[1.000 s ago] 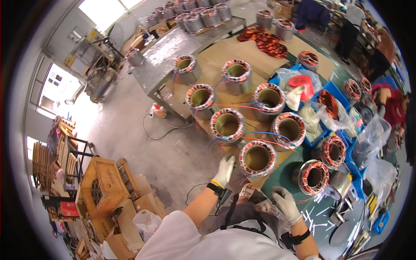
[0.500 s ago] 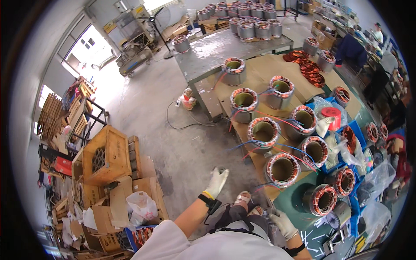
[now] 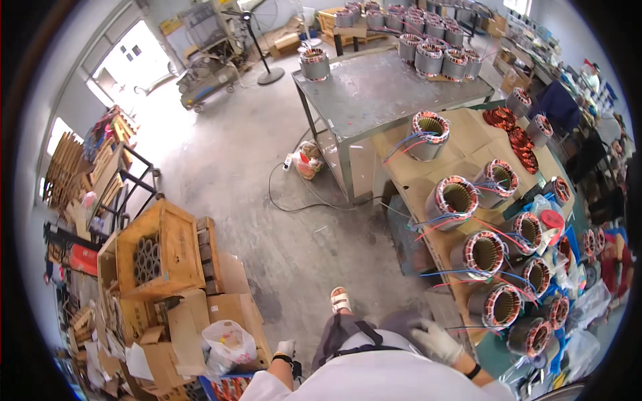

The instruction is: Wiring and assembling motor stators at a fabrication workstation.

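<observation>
My left hand (image 3: pixel 285 348), in a pale work glove, hangs low beside my leg, close to a white plastic bag (image 3: pixel 229 342); its fingers are foreshortened, and nothing shows in it. My right hand (image 3: pixel 438 342), gloved too and slightly blurred, is in front of my right thigh by the table edge. Its fingers look stretched out, with nothing visible in them. Right of it stand motor stators with copper windings and red and blue leads: a near stator (image 3: pixel 498 306), another stator (image 3: pixel 483 255) behind it and a larger stator (image 3: pixel 455 202) farther off.
Brown cardboard (image 3: pixel 418 180) covers part of the workbench. Beyond it is a grey metal table (image 3: pixel 394 83) with more stators. A bag (image 3: pixel 307 160) and cable (image 3: pixel 287 208) lie on the floor. At left are a wooden crate (image 3: pixel 180 244) and cardboard boxes (image 3: pixel 184 327). Copper coils (image 3: pixel 521 148) lie far right.
My view has shifted forward, and the benches sit farther right. My left hand has dropped back to my side from out in front. My right hand has come inward before my thigh.
</observation>
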The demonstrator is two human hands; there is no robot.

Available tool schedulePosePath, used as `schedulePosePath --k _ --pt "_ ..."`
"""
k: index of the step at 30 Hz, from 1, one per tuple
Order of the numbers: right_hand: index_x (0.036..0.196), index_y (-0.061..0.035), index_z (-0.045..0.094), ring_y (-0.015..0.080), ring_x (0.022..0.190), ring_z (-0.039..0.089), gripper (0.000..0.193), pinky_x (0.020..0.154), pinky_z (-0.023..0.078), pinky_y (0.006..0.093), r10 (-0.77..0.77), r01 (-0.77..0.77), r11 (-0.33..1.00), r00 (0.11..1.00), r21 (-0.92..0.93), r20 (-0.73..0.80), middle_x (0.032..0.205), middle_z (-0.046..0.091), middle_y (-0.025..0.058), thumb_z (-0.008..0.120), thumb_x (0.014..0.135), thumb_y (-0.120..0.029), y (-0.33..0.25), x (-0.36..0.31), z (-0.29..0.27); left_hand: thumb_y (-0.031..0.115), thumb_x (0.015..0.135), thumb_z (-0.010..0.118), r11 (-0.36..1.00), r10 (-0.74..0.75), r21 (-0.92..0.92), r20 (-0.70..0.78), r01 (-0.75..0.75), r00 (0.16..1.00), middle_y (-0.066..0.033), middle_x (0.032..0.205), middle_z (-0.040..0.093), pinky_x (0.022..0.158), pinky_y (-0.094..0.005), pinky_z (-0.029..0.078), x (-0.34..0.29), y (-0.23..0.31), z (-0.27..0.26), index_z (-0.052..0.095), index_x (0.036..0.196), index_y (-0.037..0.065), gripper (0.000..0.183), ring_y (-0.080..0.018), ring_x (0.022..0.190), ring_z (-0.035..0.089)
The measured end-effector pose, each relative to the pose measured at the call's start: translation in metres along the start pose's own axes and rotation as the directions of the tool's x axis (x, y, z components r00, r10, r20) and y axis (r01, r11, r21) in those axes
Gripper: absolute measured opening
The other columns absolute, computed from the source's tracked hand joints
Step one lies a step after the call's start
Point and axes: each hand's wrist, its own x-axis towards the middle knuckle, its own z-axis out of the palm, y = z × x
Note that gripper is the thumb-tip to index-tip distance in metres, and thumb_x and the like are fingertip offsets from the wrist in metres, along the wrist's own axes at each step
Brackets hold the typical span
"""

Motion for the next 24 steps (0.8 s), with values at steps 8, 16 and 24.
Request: schedulePosePath --k 8,16,24 --pt "0.111 0.0022 0.064 0.0231 0.092 0.066 0.033 0.083 0.051 0.035 -0.214 0.212 0.977 0.948 -0.035 -0.235 0.1 0.069 0.0163 0.064 0.085 -0.019 -0.179 0.231 -0.013 0.021 0.09 0.058 0.532 -0.523 -0.813 -0.096 0.236 0.847 -0.0058 0.081 0.062 0.052 -0.0317 0.046 0.12 -0.005 -0.221 0.062 0.107 0.004 0.025 -0.0178 0.063 0.058" --pt "0.105 -0.0048 0.064 0.0393 0.099 0.062 0.024 0.086 0.049 0.0481 -0.466 0.183 0.863 0.651 -0.472 -0.6 0.105 0.066 0.0222 0.059 0.084 -0.015 -0.214 0.514 -0.117 0.016 0.092 0.06 0.582 -0.292 -0.805 -0.072 0.117 0.954 -0.0033 0.086 0.063 0.06 -0.027 0.047 0.241 0.086 -0.297 0.063 0.109 0.001 0.023 -0.0126 0.071 0.057" --pt "0.13 -0.0072 0.047 0.0408 0.1 0.063 0.053 0.089 0.05 0.0472 -0.293 -0.194 0.713 0.791 -0.674 -0.537 0.112 0.063 0.0211 0.056 0.078 -0.011 -0.237 0.705 -0.22 0.017 0.091 0.055 0.461 -0.488 -0.821 0.084 0.338 0.869 -0.0066 0.082 0.063 0.052 -0.0302 0.045 0.262 0.095 -0.369 0.062 0.104 0.001 0.021 -0.0158 0.064 0.059"
